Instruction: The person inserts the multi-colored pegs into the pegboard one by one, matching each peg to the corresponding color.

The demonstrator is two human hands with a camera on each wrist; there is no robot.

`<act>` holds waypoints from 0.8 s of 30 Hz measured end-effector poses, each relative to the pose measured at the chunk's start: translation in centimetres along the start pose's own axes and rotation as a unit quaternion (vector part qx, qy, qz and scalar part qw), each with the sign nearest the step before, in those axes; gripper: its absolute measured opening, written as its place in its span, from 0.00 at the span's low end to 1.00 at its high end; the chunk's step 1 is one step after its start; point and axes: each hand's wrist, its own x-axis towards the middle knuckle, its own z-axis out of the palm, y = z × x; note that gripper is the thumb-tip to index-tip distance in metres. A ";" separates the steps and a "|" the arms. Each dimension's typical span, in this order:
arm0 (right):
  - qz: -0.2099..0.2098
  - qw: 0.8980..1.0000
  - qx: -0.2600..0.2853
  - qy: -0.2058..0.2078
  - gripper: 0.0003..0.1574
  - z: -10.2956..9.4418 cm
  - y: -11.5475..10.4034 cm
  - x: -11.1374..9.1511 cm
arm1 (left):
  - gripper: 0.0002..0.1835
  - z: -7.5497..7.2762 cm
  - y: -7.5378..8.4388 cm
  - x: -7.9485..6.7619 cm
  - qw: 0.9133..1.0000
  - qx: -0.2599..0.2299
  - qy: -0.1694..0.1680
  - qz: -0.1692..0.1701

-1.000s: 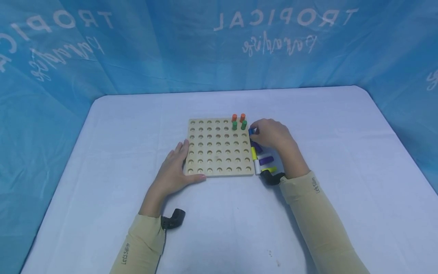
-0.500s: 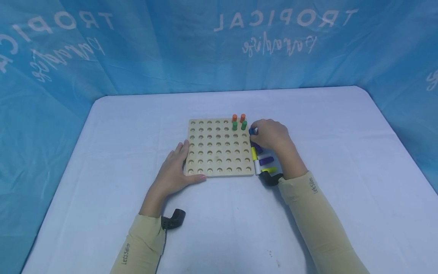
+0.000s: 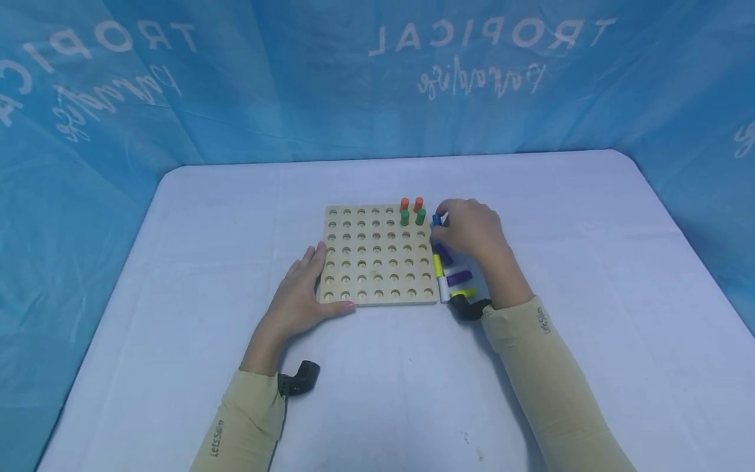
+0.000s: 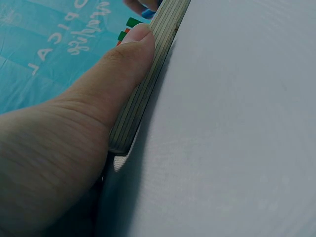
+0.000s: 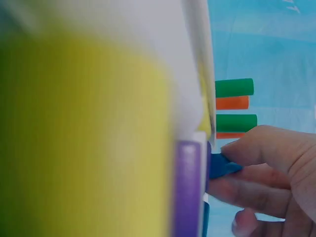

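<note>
A square wooden pegboard (image 3: 377, 254) lies on the white table. Two orange pegs (image 3: 404, 204) and two green pegs (image 3: 421, 216) stand in its far right holes. My left hand (image 3: 297, 292) rests against the board's near left corner, fingers along the left side and thumb (image 4: 123, 64) on the front edge. Beside the board's right side, my right hand (image 3: 472, 226) pinches a blue peg (image 5: 222, 166) between thumb and finger. Under and near that hand lie purple pegs (image 3: 459, 277), yellow pegs (image 3: 438, 265) and a white peg (image 3: 444, 288).
A blue curtain (image 3: 330, 85) with white lettering hangs behind the table (image 3: 194, 262). Each wrist bears a black camera mount; the right mount (image 3: 468, 307) sits close to the near yellow peg. A blurred yellow peg (image 5: 89, 138) fills much of the right wrist view.
My right hand has shifted slightly away from the board's right edge, the blue peg still between its fingers. My left hand stays in place on the corner.
</note>
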 end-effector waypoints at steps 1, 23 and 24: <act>-0.002 1.000 0.006 0.007 0.29 -0.1 0.0 0.0 | 0.72 0.0 0.0 0.0 1.000 0.000 0.000 0.001; -0.060 0.991 0.093 0.076 0.17 -1.4 -0.9 -1.0 | 0.72 -0.2 0.0 -0.2 1.000 -0.002 -0.001 0.000; -0.063 0.990 0.095 0.077 0.17 -1.4 -1.0 -1.0 | 0.72 -0.2 0.0 -0.2 1.000 -0.003 -0.001 -0.001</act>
